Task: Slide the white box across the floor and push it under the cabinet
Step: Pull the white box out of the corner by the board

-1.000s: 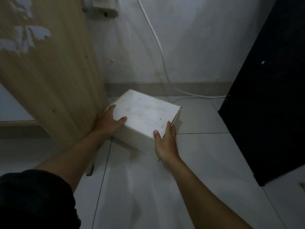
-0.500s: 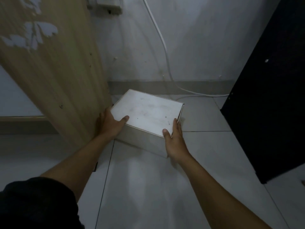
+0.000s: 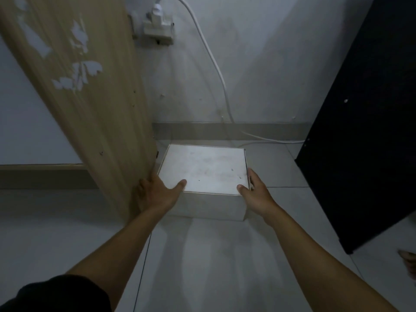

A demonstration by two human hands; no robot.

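The white box [image 3: 203, 170] lies flat on the tiled floor, squared to the back wall, close beside the wooden cabinet side [image 3: 90, 113] on the left. My left hand [image 3: 157, 193] grips its near left corner, thumb on the lid, fingers down the side by the wood panel. My right hand [image 3: 255, 192] grips the near right corner, thumb on top and fingers along the right side. Both hold the box between them.
A black cabinet [image 3: 364, 136] stands at the right, its corner near the box. A wall socket with a plug [image 3: 158, 25] and a white cable [image 3: 216, 70] run down the back wall to the floor behind the box. A grey skirting [image 3: 225, 129] lines the wall.
The box has turned from a slanted position to square with the wall and slid slightly toward it. Both hands moved with it, keeping their hold on the near corners.
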